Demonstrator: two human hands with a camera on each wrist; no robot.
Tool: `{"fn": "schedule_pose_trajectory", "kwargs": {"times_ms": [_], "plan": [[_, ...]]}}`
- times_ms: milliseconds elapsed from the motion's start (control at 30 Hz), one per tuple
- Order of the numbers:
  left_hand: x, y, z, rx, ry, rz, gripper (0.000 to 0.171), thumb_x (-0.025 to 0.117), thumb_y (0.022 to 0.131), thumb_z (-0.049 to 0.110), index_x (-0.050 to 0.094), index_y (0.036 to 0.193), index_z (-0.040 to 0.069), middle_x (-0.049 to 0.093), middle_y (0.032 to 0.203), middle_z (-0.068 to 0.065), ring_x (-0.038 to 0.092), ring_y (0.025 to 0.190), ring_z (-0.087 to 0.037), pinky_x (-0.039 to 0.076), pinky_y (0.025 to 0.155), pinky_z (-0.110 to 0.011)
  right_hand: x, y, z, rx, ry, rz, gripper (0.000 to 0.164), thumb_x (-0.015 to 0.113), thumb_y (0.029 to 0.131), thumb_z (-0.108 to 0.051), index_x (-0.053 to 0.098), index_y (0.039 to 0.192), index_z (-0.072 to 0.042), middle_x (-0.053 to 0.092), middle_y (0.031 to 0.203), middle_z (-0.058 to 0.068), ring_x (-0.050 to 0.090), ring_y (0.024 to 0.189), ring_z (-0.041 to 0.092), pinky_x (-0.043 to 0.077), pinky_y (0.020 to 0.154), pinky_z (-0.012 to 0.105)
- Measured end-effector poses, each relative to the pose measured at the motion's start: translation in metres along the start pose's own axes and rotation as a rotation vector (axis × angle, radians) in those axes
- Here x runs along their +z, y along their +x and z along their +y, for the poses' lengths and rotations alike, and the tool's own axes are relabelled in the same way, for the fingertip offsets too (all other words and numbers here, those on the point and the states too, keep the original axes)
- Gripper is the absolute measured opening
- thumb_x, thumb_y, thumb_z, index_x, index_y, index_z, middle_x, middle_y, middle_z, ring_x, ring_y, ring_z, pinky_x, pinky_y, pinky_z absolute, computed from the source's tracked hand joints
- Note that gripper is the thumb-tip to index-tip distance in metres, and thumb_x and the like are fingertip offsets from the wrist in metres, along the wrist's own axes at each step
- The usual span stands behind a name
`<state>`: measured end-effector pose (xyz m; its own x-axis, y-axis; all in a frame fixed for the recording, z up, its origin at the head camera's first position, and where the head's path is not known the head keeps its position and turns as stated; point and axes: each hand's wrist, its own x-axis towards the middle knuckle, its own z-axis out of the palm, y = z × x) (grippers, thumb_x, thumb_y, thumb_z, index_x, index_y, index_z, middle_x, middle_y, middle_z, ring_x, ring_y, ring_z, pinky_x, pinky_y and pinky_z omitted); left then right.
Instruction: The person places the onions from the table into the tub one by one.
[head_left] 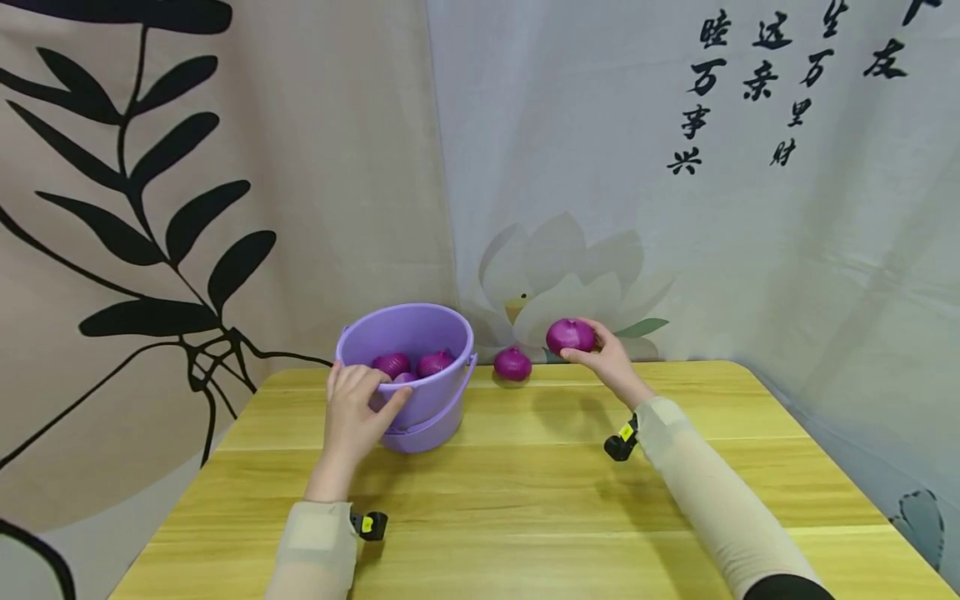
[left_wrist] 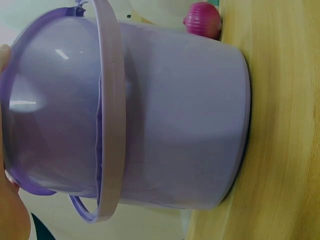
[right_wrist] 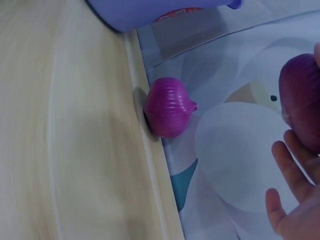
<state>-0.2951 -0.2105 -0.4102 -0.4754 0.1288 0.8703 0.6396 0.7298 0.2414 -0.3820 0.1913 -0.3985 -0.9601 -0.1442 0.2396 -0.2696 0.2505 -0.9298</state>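
A purple bucket (head_left: pixel 431 408) stands upright on the table, with three red onions (head_left: pixel 435 362) showing inside. My left hand (head_left: pixel 356 408) grips its near rim, thumb spread to the right along the edge. In the left wrist view, the bucket's side (left_wrist: pixel 185 115) and its lowered handle (left_wrist: pixel 112 115) fill much of the picture. Raised above the far part of the table, my right hand (head_left: pixel 611 358) holds another red onion (head_left: pixel 570 335); this onion (right_wrist: pixel 300 100) is cut off by the edge of the right wrist view. One more red onion (head_left: pixel 512 364) sits on the table between bucket and right hand.
The wooden table (head_left: pixel 555 500) ends at a far edge close behind the bucket and the loose onion. Beyond it hangs a cloth backdrop (head_left: pixel 360 167) with printed leaves, a pale flower and dark characters. Small black cameras (head_left: pixel 621 442) are strapped to both wrists.
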Motion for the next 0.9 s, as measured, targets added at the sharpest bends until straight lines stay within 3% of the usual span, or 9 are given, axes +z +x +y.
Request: {"fn": "schedule_pose_trajectory", "kwargs": {"times_ms": [433,900], "plan": [[0.001,-0.001,-0.002,0.003,-0.004,0.005,0.035,0.068,0.086,0.045,0.06,0.08,0.011,0.054,0.077,-0.002,0.05,0.086,-0.028,0.018,0.106,-0.066,0.003,0.003,-0.009,-0.006,-0.008,-0.015,0.08,0.08,0.08,-0.037,0.038,0.145,-0.015,0.047,0.141,0.015,0.048,0.124,0.032,0.041,0.1,0.051],[0.001,-0.001,-0.002,0.006,-0.003,0.009,0.039,0.065,0.087,0.049,0.061,0.08,0.011,0.055,0.078,-0.003,0.05,0.086,-0.029,0.018,0.106,-0.065,0.008,0.008,-0.023,-0.02,-0.008,-0.027,0.081,0.079,0.08,-0.036,0.037,0.147,-0.017,0.046,0.141,0.014,0.047,0.126,0.03,0.042,0.1,0.051]]}}
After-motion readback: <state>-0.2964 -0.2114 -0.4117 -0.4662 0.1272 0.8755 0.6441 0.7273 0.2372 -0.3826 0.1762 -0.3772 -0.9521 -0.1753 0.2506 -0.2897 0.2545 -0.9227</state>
